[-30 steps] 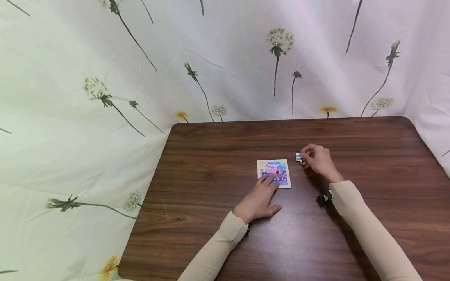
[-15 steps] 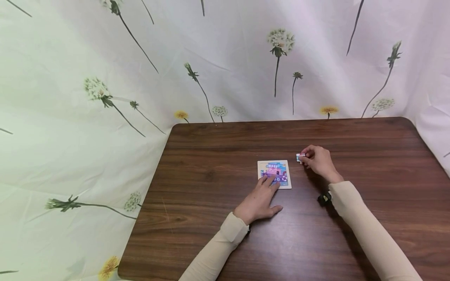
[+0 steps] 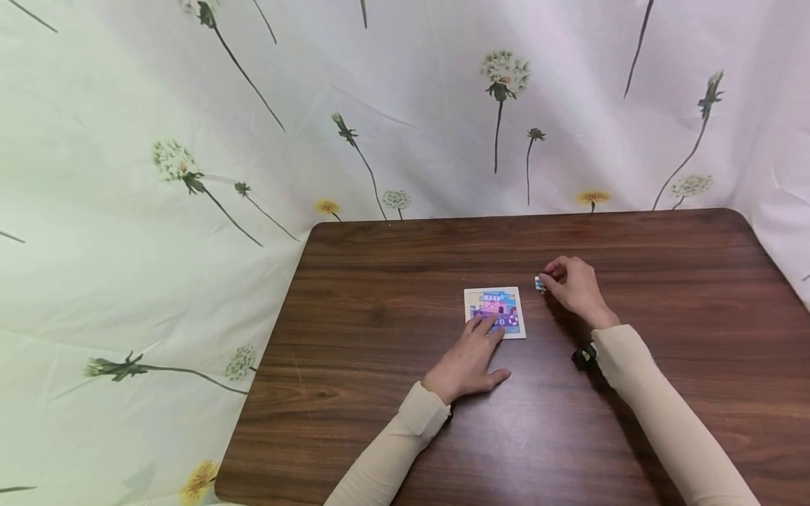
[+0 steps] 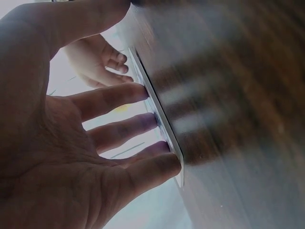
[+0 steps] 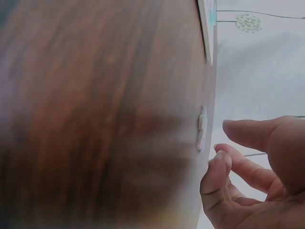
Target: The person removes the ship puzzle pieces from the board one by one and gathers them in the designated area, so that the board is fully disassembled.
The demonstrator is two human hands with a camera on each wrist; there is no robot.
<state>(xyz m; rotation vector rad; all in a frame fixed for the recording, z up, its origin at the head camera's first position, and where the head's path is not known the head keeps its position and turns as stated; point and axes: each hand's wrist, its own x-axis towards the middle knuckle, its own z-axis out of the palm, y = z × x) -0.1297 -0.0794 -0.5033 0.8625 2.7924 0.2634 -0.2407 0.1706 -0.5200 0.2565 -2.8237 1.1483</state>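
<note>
Puzzle board [image 3: 493, 303] lies picture-up on the brown counter [image 3: 373, 365]. The left grip [image 3: 465, 360] is spread, fingertips resting on the puzzle board's near part. Right of the puzzle board, small pieces [image 5: 202, 130] lie on the counter beside the right grip [image 3: 574, 287], its thumb parted from bent fingers; contact with them is unclear.

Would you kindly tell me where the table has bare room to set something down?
The table is bare left of the picture board, behind it toward the floral curtain, and right of the right sleeve. It is crowded at the board, which the left hand touches, and right of it, where the right hand is at the small pieces.
</note>
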